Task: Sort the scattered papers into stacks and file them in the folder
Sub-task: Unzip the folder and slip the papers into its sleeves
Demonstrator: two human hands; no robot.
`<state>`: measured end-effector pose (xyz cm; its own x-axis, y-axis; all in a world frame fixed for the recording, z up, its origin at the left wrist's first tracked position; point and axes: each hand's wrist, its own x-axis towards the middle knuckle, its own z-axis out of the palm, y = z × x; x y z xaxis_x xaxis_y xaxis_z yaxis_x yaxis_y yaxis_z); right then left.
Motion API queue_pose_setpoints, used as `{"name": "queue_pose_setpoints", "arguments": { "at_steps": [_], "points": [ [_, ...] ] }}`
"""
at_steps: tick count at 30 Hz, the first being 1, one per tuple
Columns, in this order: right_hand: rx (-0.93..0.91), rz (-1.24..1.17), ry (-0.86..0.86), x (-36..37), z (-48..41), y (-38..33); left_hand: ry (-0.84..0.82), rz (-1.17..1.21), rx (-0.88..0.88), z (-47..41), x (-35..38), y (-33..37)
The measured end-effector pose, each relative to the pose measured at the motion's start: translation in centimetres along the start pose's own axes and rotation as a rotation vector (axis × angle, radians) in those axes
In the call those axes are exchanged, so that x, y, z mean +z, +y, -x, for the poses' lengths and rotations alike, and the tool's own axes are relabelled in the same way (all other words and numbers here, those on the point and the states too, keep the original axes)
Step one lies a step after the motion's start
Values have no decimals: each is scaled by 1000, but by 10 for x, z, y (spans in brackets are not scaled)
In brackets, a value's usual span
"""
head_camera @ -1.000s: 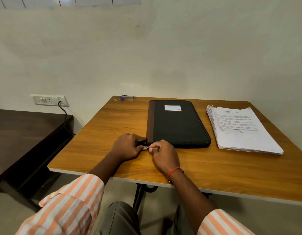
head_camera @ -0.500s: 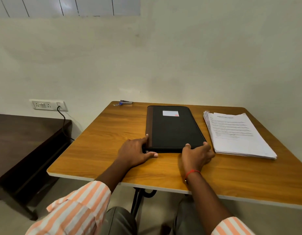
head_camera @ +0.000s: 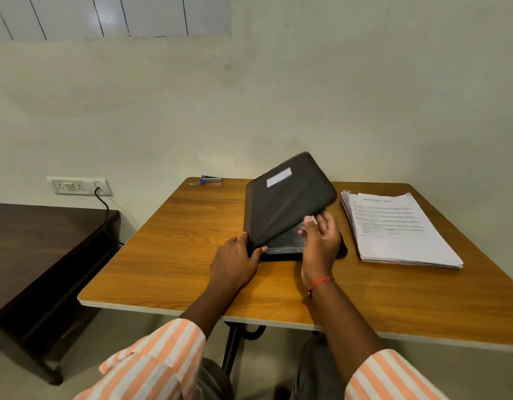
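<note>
Table (head_camera: 177,269), wood top, carries every item; the bare wood left of the folder looks enough for the cover to swing down. Folder (head_camera: 290,203), black, sits mid-table with its base flat and its cover raised at a tilt on the left hinge; no sheets show inside. Papers (head_camera: 393,226), one fanned stack, lie just right of the folder without touching it, near the table's right edge: sorting appears done, filing remains. Left hand (head_camera: 235,264) presses the folder's near left corner, fingers straight, thumb along the front edge. Right hand (head_camera: 321,241), blurred, lifts the cover's free edge from beneath, fingers spread apart. Stapler-like item (head_camera: 210,179) lies at the far edge, well clear.
</note>
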<state>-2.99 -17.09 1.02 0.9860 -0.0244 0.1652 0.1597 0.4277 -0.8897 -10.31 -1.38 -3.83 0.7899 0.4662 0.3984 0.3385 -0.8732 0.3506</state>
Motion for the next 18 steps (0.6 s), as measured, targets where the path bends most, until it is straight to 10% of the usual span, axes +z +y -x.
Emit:
{"name": "queue_pose_setpoints", "arguments": {
  "at_steps": [9,18],
  "points": [
    [-169,648,-953,47,7,10,300,458,-147,3,-14,1],
    [-488,1447,-592,-21,-22,49,430,560,-396,-9,-9,-14]
  ]
}}
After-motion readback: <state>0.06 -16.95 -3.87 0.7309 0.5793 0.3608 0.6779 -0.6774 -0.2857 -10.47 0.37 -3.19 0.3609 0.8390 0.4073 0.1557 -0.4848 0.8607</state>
